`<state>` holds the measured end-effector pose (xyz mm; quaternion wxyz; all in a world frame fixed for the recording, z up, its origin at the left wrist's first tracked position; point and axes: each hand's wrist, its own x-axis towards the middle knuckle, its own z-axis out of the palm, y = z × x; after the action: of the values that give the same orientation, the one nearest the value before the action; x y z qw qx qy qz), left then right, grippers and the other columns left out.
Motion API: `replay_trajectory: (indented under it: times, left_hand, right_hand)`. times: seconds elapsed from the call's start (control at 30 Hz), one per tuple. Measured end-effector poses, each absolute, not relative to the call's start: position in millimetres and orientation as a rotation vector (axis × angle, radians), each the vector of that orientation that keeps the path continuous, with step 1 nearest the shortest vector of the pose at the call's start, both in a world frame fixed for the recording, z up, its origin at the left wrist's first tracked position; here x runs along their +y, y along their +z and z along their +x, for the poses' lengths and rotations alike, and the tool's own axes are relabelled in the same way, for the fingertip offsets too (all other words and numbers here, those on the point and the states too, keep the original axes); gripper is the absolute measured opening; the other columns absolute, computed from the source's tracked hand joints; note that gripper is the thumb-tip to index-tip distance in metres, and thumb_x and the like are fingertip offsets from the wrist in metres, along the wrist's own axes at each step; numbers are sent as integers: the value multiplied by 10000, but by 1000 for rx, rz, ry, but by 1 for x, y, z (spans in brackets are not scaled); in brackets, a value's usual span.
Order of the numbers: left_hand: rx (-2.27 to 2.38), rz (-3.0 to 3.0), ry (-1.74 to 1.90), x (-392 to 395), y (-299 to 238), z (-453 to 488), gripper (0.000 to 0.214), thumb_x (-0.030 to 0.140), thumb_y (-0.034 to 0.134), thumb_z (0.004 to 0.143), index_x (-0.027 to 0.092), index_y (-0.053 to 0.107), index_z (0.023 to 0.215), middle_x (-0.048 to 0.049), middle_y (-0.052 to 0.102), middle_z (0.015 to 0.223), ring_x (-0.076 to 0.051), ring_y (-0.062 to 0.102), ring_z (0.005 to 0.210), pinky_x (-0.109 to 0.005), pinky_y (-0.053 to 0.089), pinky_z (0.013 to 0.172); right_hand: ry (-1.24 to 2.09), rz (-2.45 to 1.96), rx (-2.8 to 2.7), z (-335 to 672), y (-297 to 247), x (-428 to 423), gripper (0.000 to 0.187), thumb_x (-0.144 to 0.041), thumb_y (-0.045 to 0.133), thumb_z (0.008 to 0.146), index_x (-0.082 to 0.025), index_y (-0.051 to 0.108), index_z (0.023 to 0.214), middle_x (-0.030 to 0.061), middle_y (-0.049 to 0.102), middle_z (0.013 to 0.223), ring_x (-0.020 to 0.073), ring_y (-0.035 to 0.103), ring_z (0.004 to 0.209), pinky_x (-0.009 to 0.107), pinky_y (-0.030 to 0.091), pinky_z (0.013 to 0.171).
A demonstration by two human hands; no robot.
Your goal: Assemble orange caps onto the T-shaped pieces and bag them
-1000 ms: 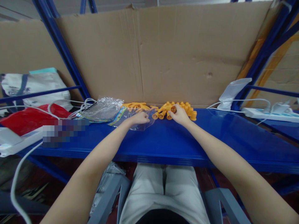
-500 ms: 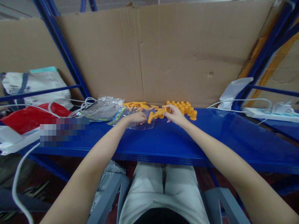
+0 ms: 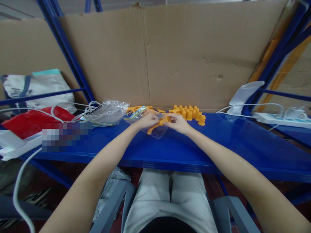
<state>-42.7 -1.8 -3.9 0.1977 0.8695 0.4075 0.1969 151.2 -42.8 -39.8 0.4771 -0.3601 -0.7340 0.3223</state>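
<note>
My left hand (image 3: 148, 121) is closed on a clear plastic bag (image 3: 159, 134) that has a colourful printed strip at its far left end. My right hand (image 3: 179, 123) grips a yellow-orange plastic piece (image 3: 165, 121) with a cup-like end near the fingers. A curved end of the piece lies at the bag, apparently inside the film; exactly how far in is hard to tell. Just behind my right hand stand several yellow cup-shaped parts (image 3: 191, 114) in rows. Flat yellow branched parts (image 3: 132, 109) lie beyond my left hand, partly covered by the bag.
Flat clear bags (image 3: 107, 111) lie in a pile left of my hands on the blue table (image 3: 194, 149). A cardboard sheet (image 3: 179, 58) closes off the back. Left are white cables, a red bag (image 3: 41, 118) and a power strip; another power strip (image 3: 282, 119) sits right.
My right hand has brought the yellow piece left and nearer to me, up against the bag. My left hand has shifted right with the bag, and the hands are now close together.
</note>
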Motion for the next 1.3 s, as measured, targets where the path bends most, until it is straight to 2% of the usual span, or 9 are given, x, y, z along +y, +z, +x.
replay_trajectory:
  times: [0.1, 0.23, 0.33, 0.53, 0.67, 0.77, 0.9, 1.07, 1.3]
  left_hand:
    - [1141, 2398, 631, -2, -5, -41, 294, 200, 463, 731, 208, 341, 463, 58, 320, 465, -89, 304, 476, -267, 243, 529]
    - [1117, 2325, 785, -2, -5, -42, 327, 254, 484, 764, 209, 350, 469, 69, 327, 450, -79, 297, 459, -248, 238, 501]
    - [1099, 2298, 830, -2, -6, -42, 342, 276, 487, 777, 204, 376, 462, 71, 342, 435, -76, 304, 444, -241, 242, 489]
    - [1008, 2335, 731, 0, -9, -39, 355, 259, 515, 783, 188, 438, 444, 44, 428, 426, -73, 377, 438, -216, 281, 486]
    - [952, 2385, 683, 1, -10, -39, 382, 292, 512, 811, 181, 458, 450, 31, 455, 438, -76, 400, 447, -208, 304, 492]
    - [945, 2424, 676, 2, -7, -42, 379, 364, 536, 823, 171, 515, 497, 22, 498, 480, -87, 438, 482, -210, 338, 519]
    - [1271, 2480, 733, 10, 3, -62, 406, 448, 496, 854, 170, 588, 574, -29, 603, 596, -146, 559, 611, -231, 375, 575]
    - [2086, 2337, 492, 29, 12, -108, 467, 615, 571, 781, 178, 633, 629, -110, 655, 665, -262, 643, 753, -271, 382, 583]
    - [2079, 1997, -23, 41, 5, -137, 374, 451, 643, 763, 188, 586, 504, -77, 526, 465, -212, 553, 497, -298, 423, 561]
  right_hand:
    - [762, -903, -1728, 148, -43, -38, 273, -361, 729, 742, -186, 655, 936, 51, 729, 877, 204, 700, 829, 339, 577, 725]
    - [785, -929, -1650, 147, -49, -30, 265, -356, 738, 738, -187, 646, 921, 30, 713, 802, 190, 687, 750, 343, 579, 713]
    - [724, -899, -1680, 147, -54, -28, 270, -359, 731, 748, -190, 643, 940, 38, 718, 847, 193, 686, 774, 347, 572, 733]
    - [190, -1060, -2014, 145, -50, -47, 244, -350, 661, 841, -177, 672, 1014, 58, 721, 894, 217, 667, 826, 386, 505, 843]
    - [-109, -1210, -2184, 146, -40, -57, 338, -443, 572, 933, -153, 670, 1075, 103, 715, 894, 266, 649, 891, 465, 439, 948]
    - [-208, -1196, -2269, 150, -38, -58, 390, -483, 558, 941, -144, 670, 1099, 133, 709, 975, 298, 625, 1022, 475, 418, 997]
    - [-200, -1159, -2356, 153, -39, -57, 446, -448, 626, 905, -139, 644, 1227, 157, 685, 1146, 306, 607, 1120, 429, 468, 951]
    - [-68, -1189, -2438, 152, -40, -57, 474, -375, 642, 907, -133, 604, 1313, 150, 711, 1106, 290, 665, 1040, 377, 505, 872]
    - [22, -1183, -2425, 151, -43, -57, 434, -332, 632, 924, -127, 596, 1306, 121, 724, 1044, 251, 689, 1000, 332, 497, 865]
